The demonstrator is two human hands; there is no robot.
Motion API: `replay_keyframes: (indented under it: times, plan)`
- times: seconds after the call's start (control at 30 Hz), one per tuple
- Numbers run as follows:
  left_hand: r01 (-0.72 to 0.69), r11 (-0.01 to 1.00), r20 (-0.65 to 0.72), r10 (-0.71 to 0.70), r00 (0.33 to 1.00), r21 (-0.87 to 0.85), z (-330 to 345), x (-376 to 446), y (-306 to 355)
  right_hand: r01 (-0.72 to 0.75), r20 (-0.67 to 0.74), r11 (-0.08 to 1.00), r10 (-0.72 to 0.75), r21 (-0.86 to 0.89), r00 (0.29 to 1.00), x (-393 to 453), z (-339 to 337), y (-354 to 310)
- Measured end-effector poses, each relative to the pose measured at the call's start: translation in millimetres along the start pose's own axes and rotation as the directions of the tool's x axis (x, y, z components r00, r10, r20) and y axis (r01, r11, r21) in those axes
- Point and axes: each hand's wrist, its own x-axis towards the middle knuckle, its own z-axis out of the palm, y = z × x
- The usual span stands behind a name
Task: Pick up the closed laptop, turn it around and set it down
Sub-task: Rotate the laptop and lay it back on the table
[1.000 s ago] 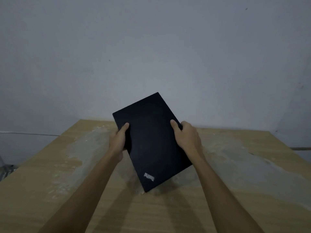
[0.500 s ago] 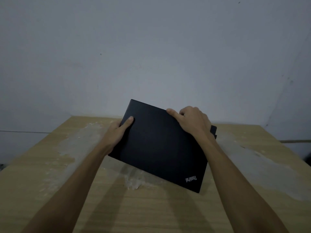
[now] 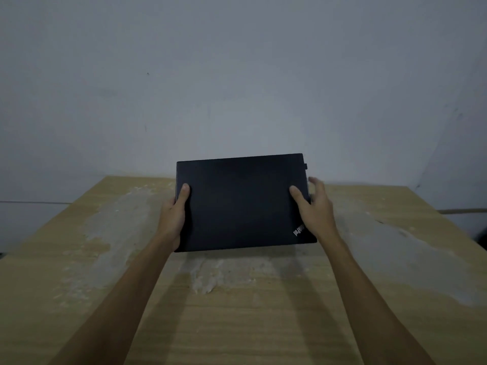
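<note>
The closed black laptop (image 3: 242, 204) is held in the air above the tabletop (image 3: 79, 285), lid up and roughly level, its long edges running left to right. The left hand (image 3: 172, 217) clamps the left edge, thumb flat on the lid and fingers hidden underneath. The right hand (image 3: 313, 209) has its thumb on the lid by the right edge, but its fingers (image 3: 317, 185) are spread and look clear of the side. A white logo (image 3: 298, 229) sits at the near right corner. The wooden tabletop carries pale, patchy stains (image 3: 210, 280) under the laptop. A plain grey wall (image 3: 237, 75) stands behind.
</note>
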Motion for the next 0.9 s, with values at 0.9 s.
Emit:
replay_keyframes:
  times: [0.9]
  plan:
    - [-0.046, 0.887, -0.073, 0.089, 0.993, 0.459, 61, 120, -84, -0.234, -0.122, 0.925, 0.206, -0.3, 0.971, 83, 39, 101]
